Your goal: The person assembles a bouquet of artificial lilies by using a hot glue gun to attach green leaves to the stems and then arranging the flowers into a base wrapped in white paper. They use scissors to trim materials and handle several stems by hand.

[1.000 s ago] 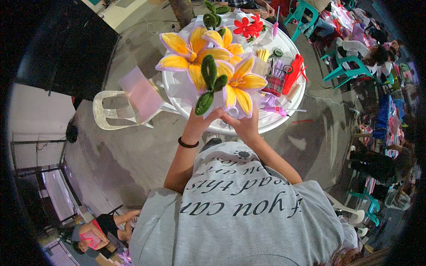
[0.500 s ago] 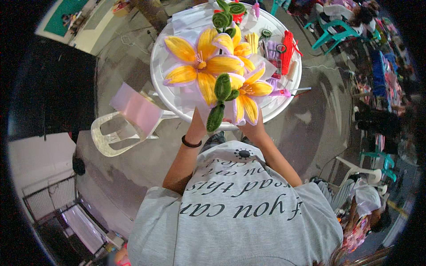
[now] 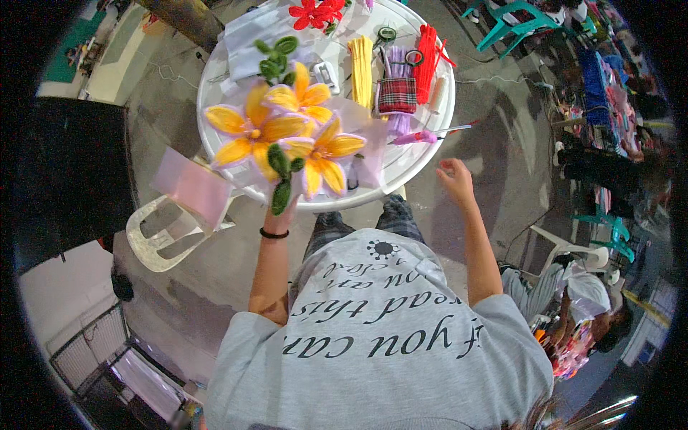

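Note:
My left hand [image 3: 283, 209], mostly hidden behind a bouquet [image 3: 261, 136] of yellow, lilac-edged flowers with green leaves, grips it at the near left of the white round table [image 3: 401, 165]. Pale wrap [image 3: 369, 143] shows behind the blooms. My right hand [image 3: 455, 175] is empty, fingers loosely bent and apart, just off the table's right edge. Nearby lie a pink glue gun [image 3: 416, 137], a plaid pouch [image 3: 396, 93] with lilac stems and scissors [image 3: 413, 57], yellow stems [image 3: 360, 72] and red stems [image 3: 426, 64].
White sheets [image 3: 247, 50] and red flowers [image 3: 312, 13] lie at the table's back. A white chair [image 3: 150, 247] with pink sheets [image 3: 186, 186] stands left. A pillar [image 3: 183, 18] is behind. Teal chairs [image 3: 502, 29] and co-workers [image 3: 584, 301] are at the right.
My right hand has left the bouquet and moved right, off the table's edge. My left hand has moved left with the bouquet, uncovering more of the stems and tools on the table.

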Demonstrator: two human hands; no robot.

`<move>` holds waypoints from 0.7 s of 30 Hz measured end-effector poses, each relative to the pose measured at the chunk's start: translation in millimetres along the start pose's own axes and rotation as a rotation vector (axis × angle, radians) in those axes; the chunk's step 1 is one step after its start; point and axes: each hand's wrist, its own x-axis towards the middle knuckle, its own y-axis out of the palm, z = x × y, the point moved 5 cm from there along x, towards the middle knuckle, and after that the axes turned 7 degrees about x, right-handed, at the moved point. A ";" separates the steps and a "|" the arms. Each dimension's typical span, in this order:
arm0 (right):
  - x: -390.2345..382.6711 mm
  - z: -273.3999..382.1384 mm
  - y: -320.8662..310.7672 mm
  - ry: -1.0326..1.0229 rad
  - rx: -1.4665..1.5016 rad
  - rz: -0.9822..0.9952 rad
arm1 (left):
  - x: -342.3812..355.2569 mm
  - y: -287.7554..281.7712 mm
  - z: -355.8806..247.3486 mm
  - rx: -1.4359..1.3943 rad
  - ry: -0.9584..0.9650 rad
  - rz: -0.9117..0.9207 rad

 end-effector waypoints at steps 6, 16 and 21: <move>89.4 -25.5 8.4 -0.419 -0.027 0.112 | -26.8 31.7 35.2 0.205 -0.158 -0.091; 126.3 -32.8 46.3 -0.413 0.110 0.551 | -73.7 97.8 83.4 0.293 -0.286 -0.282; 112.1 -58.8 21.3 -0.046 0.359 0.678 | -89.2 112.8 75.5 0.102 -0.206 -0.324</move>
